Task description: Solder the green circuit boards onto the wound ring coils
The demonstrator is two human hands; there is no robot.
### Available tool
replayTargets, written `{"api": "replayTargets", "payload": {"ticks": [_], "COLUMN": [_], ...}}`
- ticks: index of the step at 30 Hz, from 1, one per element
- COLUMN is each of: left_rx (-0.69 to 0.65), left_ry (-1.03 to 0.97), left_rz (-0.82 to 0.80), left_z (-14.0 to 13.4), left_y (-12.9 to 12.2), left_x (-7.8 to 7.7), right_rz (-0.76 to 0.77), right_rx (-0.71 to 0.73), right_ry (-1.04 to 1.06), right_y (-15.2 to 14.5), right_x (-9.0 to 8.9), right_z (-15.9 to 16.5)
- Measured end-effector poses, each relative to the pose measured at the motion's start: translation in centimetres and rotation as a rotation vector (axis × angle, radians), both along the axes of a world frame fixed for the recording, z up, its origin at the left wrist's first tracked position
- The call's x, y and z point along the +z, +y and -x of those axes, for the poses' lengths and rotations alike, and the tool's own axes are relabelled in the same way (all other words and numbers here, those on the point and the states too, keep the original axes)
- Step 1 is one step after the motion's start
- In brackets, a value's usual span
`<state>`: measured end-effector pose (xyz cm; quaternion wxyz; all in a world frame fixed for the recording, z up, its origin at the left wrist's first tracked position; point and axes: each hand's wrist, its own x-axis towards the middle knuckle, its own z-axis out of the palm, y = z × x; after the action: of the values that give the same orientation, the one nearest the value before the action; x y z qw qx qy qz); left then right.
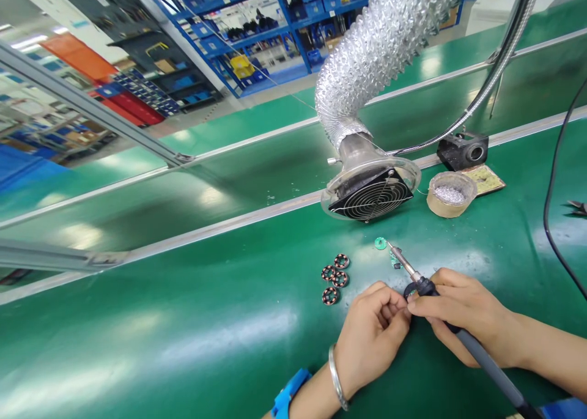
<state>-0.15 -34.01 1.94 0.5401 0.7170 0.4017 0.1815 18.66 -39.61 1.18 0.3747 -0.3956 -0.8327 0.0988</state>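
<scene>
1. The soldering iron is lying slantwise in the right hand, which is gripping it closed around the handle; the tip is pointing far and left.
2. A dark ring is sitting between the two hands, just beneath the iron's collar and partly hidden.
3. The left hand is holding its fingers curled, thumb and fingertips pinching the near side of the dark ring; its wrist is wearing a silver bangle and a blue wrist strap.
4. A round green circuit board is lying at the iron's tip; whether they are touching, one cannot tell.
5. A small green board piece is resting just right of it, partly covered by the iron.
6. Four copper-wound ring cores are lying in a cluster left of these, on the green worktop.
7. Farther back, a fume-extractor fan is hanging from a foil duct.
8. To its right, a round tub is holding silvery bits, with a yellowish sponge and a black iron stand standing behind.
9. At far right, a black cable is running toward the near side.
</scene>
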Motion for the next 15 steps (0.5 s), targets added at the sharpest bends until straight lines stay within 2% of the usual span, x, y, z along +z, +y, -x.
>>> {"api": "replayTargets", "payload": {"ticks": [3, 8, 12, 15], "left_rx": [0.006, 0.018, 0.016, 0.019], "left_ry": [0.027, 0.037, 0.055, 0.063], "left_rz": [-0.015, -0.005, -0.004, -0.002], "left_z": [-0.1, -0.2, -0.3, -0.3], "left_y": [0.0, 0.0, 0.1, 0.1], "left_x": [0.2, 0.2, -0.1, -0.2], "right_rz": [0.061, 0.025, 0.003, 0.039], "right_rx": [0.037, 0.010, -0.138, -0.137], "right_ry": [0.064, 0.098, 0.152, 0.136], "right_y": [0.1, -0.1, -0.9, -1.6], "right_x": [0.0, 0.5, 2.1, 3.6], "right_z": [0.0, -0.3, -0.9, -1.3]}}
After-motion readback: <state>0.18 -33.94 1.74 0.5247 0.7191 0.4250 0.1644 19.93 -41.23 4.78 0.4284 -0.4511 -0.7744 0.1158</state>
